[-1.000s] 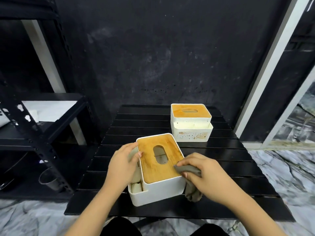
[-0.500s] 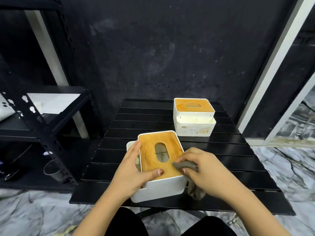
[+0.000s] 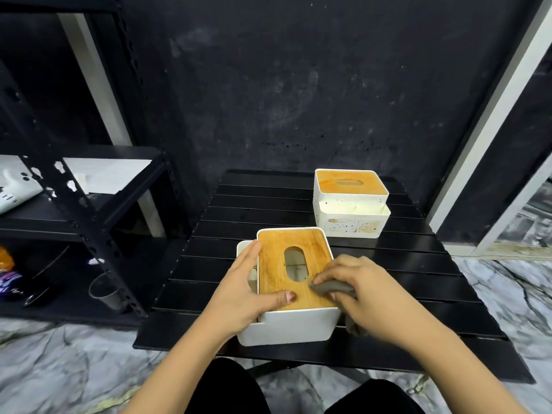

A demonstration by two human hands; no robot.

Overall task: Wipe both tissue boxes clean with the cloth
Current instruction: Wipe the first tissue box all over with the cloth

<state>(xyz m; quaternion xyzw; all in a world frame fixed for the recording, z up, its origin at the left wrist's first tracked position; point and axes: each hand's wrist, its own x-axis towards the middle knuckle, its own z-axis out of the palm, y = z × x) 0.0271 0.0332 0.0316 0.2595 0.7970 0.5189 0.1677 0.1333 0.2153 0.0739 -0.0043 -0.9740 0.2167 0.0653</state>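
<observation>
A white tissue box with a wooden lid point(image 3: 279, 273) stands near the front of the black slatted table point(image 3: 388, 264). My left hand point(image 3: 245, 291) lies along the box's left side, fingers straight and thumb pressed flat on the lid's near edge. My right hand point(image 3: 367, 291) grips a grey cloth point(image 3: 331, 288) and presses it on the lid's right near corner; part of the cloth hangs down by the box's right wall. A second white tissue box point(image 3: 351, 203), with a stained orange lid and a speckled front, stands at the table's back right.
A black metal shelf rack point(image 3: 74, 204) stands to the left with papers on it, and a clear cup point(image 3: 104, 289) and small items sit on its low shelf. Dark wall behind the table. Marbled floor all round; my knees show below the table's front edge.
My left thumb slid from the box's left side onto the lid's near edge. The cloth in my right hand shifted slightly along the lid's right side. The view moved a little closer.
</observation>
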